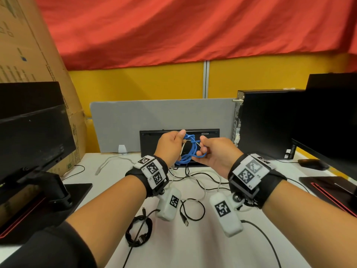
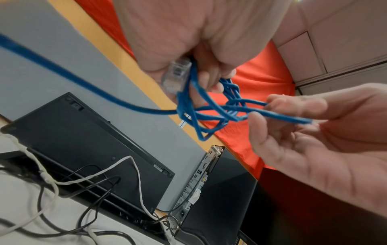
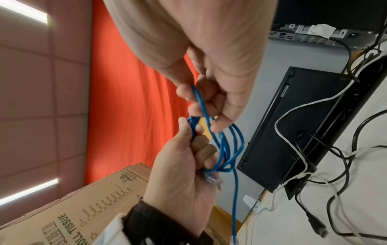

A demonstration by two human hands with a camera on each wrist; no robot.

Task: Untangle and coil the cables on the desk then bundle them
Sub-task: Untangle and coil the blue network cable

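Observation:
A blue network cable [image 1: 188,151] is bunched in loose loops in the air above the desk, between both hands. My left hand [image 1: 172,145] grips the bundle of loops [image 2: 209,114] with its clear plug [image 2: 177,76] sticking out below the fingers. My right hand [image 1: 207,149] pinches one strand [image 3: 200,102] of the same cable between thumb and fingers. In the right wrist view the free blue end hangs down from the loops to a second plug [image 3: 234,240]. White and black cables [image 1: 201,180] lie tangled on the white desk [image 1: 202,248] under my wrists.
A coiled black cable [image 1: 138,232] and a black USB loop [image 1: 192,208] lie near the front. A keyboard [image 1: 154,140] leans against the grey divider. A black PC tower [image 1: 264,122] and monitors [image 1: 32,132] flank the desk; a cardboard box [image 1: 29,45] stands back left.

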